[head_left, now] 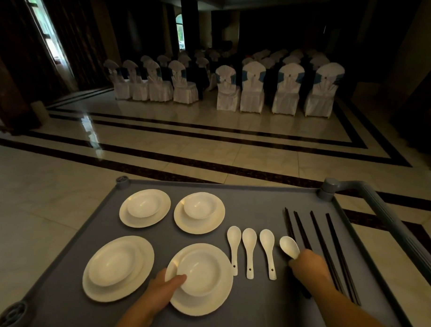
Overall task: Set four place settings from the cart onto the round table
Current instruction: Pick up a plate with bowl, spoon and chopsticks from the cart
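- The grey plastic service cart (265,302) carries all four settings: four white ceramic plates, each with a white bowl seated in it, four white ceramic soup spoons and four pairs of black chopsticks (328,250). The round table is not in view.
- The person's left hand (162,292) grips the near-right white plate (200,302) at its left rim, thumb laid over the edge of the bowl (201,273) that sits on it — plate and bowl pinched together as one.
- The right hand (308,265) is clenched round the handle of the rightmost spoon (289,247); only the spoon's bowl shows past the knuckles.
- The other three spoons (249,252) lie side by side, just right of the held plate and untouched.
- Risks, as judgements:
  - A one-sided hold on a glazed plate could let it tip when raised; the loose bowl would then slide off.
  - The plate's right rim lies close to the nearest spoon, so a sideways lift may knock that spoon out of line.
  - The right hand lies against the leftmost chopsticks — drawing it back may roll or scatter them.
  - The polished stone floor (210,151) would not spare dropped ceramic.
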`<state>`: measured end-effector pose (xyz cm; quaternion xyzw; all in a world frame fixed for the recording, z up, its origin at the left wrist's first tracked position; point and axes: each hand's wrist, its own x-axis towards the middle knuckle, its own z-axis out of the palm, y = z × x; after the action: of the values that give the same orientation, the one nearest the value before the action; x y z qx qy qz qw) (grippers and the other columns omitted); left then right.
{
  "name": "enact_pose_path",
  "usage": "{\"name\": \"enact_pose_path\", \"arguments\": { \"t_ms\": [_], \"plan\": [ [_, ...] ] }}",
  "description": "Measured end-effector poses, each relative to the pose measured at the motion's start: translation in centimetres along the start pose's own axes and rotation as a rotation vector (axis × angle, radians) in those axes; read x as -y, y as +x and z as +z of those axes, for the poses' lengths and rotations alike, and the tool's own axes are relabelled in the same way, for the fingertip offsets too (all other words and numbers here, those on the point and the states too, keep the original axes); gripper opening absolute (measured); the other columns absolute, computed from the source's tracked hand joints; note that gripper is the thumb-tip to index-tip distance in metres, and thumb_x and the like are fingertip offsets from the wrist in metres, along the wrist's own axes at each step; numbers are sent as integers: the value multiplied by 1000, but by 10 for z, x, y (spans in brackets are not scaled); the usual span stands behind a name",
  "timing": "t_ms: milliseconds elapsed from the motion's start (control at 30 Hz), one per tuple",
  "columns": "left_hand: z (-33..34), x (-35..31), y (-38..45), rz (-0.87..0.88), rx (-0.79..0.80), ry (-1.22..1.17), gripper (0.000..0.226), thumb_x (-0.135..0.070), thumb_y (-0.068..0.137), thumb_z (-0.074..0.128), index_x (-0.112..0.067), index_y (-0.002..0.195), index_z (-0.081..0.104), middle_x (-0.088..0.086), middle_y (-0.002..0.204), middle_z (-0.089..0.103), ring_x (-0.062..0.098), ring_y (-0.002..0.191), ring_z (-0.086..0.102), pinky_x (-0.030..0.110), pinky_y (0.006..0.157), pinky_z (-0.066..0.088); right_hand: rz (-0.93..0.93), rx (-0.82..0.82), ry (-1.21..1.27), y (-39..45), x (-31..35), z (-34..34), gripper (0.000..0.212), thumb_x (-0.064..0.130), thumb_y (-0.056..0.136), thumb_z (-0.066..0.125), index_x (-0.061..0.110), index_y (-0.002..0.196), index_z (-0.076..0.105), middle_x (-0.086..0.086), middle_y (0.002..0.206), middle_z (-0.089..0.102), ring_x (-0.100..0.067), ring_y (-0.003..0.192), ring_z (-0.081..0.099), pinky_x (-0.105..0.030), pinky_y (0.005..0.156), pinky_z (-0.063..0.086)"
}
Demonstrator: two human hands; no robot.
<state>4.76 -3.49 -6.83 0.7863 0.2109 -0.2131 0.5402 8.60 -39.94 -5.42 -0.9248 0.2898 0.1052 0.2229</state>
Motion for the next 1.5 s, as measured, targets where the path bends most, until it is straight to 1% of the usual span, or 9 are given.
{"name": "enact_pose_path", "arguments": {
  "t_ms": [167,267,467,600,767,933,1167,1367,1500],
  "plan": [
    [-1,0,-2,6,17,2,66,-44,88,63,-21,146,41,5,142,48,28,134,41,50,112,36,31,-125,189,-2,1,2,27,30,93,56,7,108,58,-4,75,57,-18,66,58,-31,56,48],
    [-1,-1,-2,11,19,3,65,-45,88,62,-22,145,41,5,142,48,28,134,42,50,112,36,-34,-160,318,-7,12,-4,19,25,95,53,7,100,58,-5,74,55,-18,66,56,-34,61,47],
    [1,-3,-6,14,8,-5,65,-44,89,61,-21,146,39,6,144,45,27,132,44,48,111,38,-144,38,782,-49,54,7,7,17,96,50,13,98,56,-8,77,59,-20,64,57,-31,52,46],
    [1,-3,-5,16,17,-16,65,-43,88,63,-21,145,41,7,144,46,27,133,44,48,110,39,-163,186,696,-81,76,42,21,37,86,68,17,88,65,-2,79,67,-16,74,65,-31,65,54],
    [3,-5,-5,15,5,-19,67,-40,88,64,-19,147,40,8,146,45,28,132,45,47,110,39,-160,264,561,-95,89,67,59,65,74,68,14,101,60,1,93,66,-14,84,62,-25,63,47],
    [3,-5,-7,11,1,-33,65,-41,88,64,-20,145,41,8,146,43,27,132,44,46,110,40,-224,309,446,-90,91,76,64,62,77,67,13,116,58,-1,108,65,-17,95,60,-29,77,50],
    [8,-4,-11,5,-53,-25,68,-40,88,63,-19,147,39,10,152,34,28,138,37,46,113,35,-176,330,464,-86,91,84,76,59,75,70,14,131,46,-1,118,58,-16,96,55,-28,77,48],
    [11,-6,-9,-33,-85,-2,69,-40,87,62,-17,148,37,10,150,35,29,134,41,46,111,38,-175,342,446,-89,92,84,60,54,80,68,15,122,49,7,95,53,-11,86,54,-22,64,44],
    [14,-10,-11,-62,-117,-33,70,-37,79,64,-13,141,42,11,136,47,28,119,52,43,101,46,-186,368,503,-91,91,85,53,45,81,69,15,119,49,8,93,54,-13,88,57,-25,70,46]
  ]
}}
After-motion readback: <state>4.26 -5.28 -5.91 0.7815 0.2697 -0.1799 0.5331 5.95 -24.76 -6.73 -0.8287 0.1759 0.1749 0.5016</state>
